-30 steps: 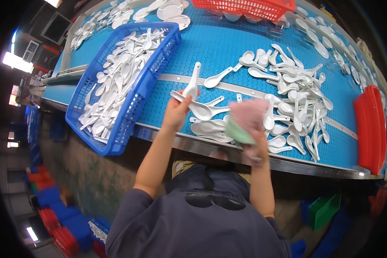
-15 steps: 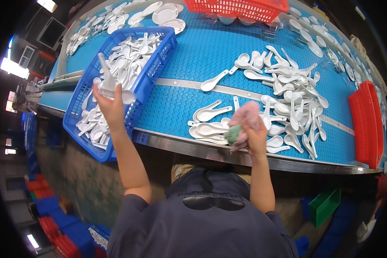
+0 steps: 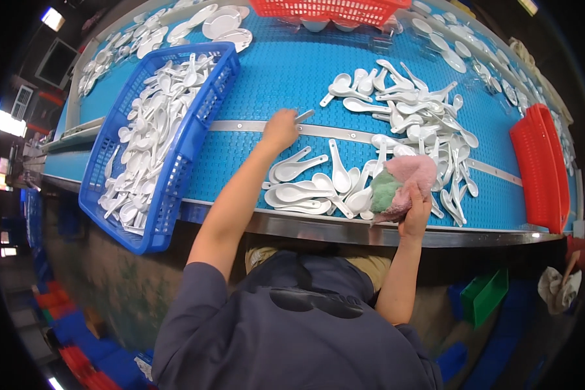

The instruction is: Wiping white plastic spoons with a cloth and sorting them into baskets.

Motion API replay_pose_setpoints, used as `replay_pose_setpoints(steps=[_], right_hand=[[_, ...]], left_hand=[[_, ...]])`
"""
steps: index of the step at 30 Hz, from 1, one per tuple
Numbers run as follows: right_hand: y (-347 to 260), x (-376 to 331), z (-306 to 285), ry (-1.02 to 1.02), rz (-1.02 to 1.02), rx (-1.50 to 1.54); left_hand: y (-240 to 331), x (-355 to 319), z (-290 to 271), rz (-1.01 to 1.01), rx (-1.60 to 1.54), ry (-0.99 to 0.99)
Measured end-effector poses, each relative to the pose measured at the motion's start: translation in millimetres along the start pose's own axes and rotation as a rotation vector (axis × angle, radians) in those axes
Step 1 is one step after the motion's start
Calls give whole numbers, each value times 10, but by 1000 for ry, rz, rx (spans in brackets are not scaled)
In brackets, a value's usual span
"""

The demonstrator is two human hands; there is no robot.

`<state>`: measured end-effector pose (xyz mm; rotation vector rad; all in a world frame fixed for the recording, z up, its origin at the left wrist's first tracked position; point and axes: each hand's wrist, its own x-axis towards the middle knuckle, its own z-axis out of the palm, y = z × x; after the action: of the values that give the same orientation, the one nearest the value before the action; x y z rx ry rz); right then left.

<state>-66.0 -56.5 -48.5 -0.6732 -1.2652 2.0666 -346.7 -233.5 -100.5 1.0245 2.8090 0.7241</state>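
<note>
My left hand (image 3: 282, 132) is closed over the metal strip on the blue table, around a white spoon. Only the spoon's handle (image 3: 305, 116) sticks out past the fingers; its bowl is hidden. In my right hand (image 3: 417, 212) is a bunched pink and green cloth (image 3: 415, 170), above the table's near edge. A small group of white spoons (image 3: 300, 191) lies between the hands, partly behind the cloth. Farther right, a larger pile of white spoons (image 3: 406, 97) spreads over the table. Many more spoons (image 3: 153, 133) fill a blue basket (image 3: 156, 224) on the left.
The blue textured tabletop (image 3: 266, 71) has a metal front edge (image 3: 292, 227). A red basket (image 3: 328, 9) stands at the far side, another red basket (image 3: 541, 169) at the right end. White plates (image 3: 222, 23) lie at the back left. A green crate (image 3: 486, 298) sits below right.
My left hand has left the blue basket, where it held spoons over the pile, and moved right to grasp the lone spoon. My right hand, with the cloth, has shifted slightly right.
</note>
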Motion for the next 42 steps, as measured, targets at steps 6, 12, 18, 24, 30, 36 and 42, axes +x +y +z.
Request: replay_pose_setpoints(steps=[6, 12, 18, 24, 30, 36, 42], right_hand=[[403, 125, 440, -462, -581, -1508], [738, 266, 713, -482, -313, -1500], [587, 336, 612, -374, -499, -1253], [419, 18, 942, -516, 168, -249], [814, -111, 1369, -506, 120, -253], [705, -266, 1279, -547, 5, -524], [541, -229, 1258, -616, 490, 137]], left_hand=[[151, -482, -139, 27, -109, -363], [187, -711, -174, -59, -51, -488], [-116, -671, -434, -290, -521, -215], [214, -798, -629, -335, -1428, 1], [662, -1095, -348, -260, -1596, 172], [579, -1115, -440, -421, -1496, 109], [450, -946, -492, -273, -1867, 31]])
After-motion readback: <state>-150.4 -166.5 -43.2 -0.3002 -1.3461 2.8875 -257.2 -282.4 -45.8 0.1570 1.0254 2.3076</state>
